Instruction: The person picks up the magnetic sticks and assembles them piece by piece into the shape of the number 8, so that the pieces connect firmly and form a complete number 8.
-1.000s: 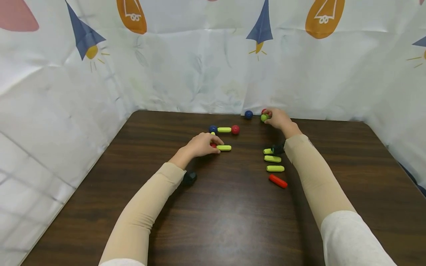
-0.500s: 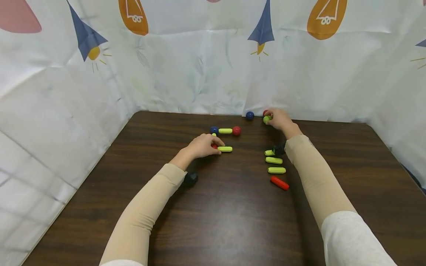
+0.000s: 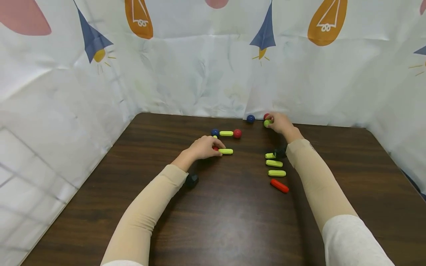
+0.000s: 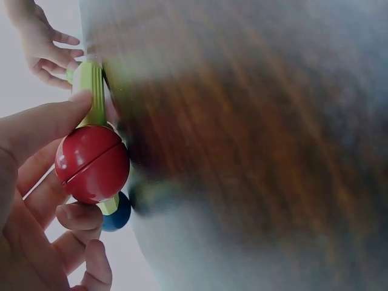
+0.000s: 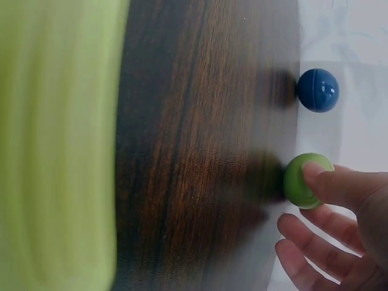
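My left hand (image 3: pixel 203 147) holds a red ball (image 4: pixel 92 163) joined to a yellow-green rod (image 3: pixel 226 151). In the left wrist view, the thumb lies on that rod and a finger touches the ball from below. Another short rod links the red ball towards a blue ball (image 3: pixel 215 132), from which a further yellow-green rod (image 3: pixel 226 133) runs to a second red ball (image 3: pixel 237 133). At the table's far edge, my right hand (image 3: pixel 280 123) pinches a green ball (image 5: pixel 297 182) between thumb and fingers. Right behind it is a loose red ball (image 3: pixel 266 116), partly covered by the fingers.
A loose blue ball (image 3: pixel 250 118) sits left of the green one, by the printed cloth (image 3: pixel 186 74) behind the table. Below the right hand lie several yellow-green rods (image 3: pixel 277 173) and a red rod (image 3: pixel 279 186). A dark device (image 3: pixel 191 181) shows under the left wrist.
The head view has tilted slightly, so the table and everything on it appear a little lower. Both hands keep their hold with almost no movement.
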{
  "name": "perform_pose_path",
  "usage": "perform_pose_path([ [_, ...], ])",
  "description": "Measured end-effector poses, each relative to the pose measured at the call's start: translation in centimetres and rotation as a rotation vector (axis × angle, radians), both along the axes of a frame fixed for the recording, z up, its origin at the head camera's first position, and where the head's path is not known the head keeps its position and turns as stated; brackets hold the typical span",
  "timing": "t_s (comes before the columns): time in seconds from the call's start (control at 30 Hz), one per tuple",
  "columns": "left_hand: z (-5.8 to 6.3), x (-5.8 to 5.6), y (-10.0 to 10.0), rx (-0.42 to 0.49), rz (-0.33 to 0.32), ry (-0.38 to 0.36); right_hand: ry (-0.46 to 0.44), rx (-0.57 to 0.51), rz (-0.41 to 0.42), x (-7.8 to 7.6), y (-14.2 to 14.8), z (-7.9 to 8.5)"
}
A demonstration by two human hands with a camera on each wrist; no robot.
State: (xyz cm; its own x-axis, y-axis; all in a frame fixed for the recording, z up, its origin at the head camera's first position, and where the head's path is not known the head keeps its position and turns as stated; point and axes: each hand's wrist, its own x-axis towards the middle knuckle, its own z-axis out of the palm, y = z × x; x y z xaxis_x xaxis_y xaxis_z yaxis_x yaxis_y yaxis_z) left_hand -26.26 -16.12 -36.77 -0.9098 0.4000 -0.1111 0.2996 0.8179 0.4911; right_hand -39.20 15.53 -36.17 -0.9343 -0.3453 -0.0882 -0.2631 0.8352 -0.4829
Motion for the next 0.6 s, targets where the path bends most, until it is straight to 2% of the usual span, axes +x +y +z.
perform_pose_path([
  [0.3, 0.2, 0.0, 0.4, -0.013, 0.026, 0.009, 0.004, -0.036, -0.019, 0.5, 0.3, 0.1],
  [0.6, -0.1, 0.0, 0.6, -0.004, 0.048, 0.015, -0.016, -0.071, -0.021, 1.6, 0.8, 0.6],
])
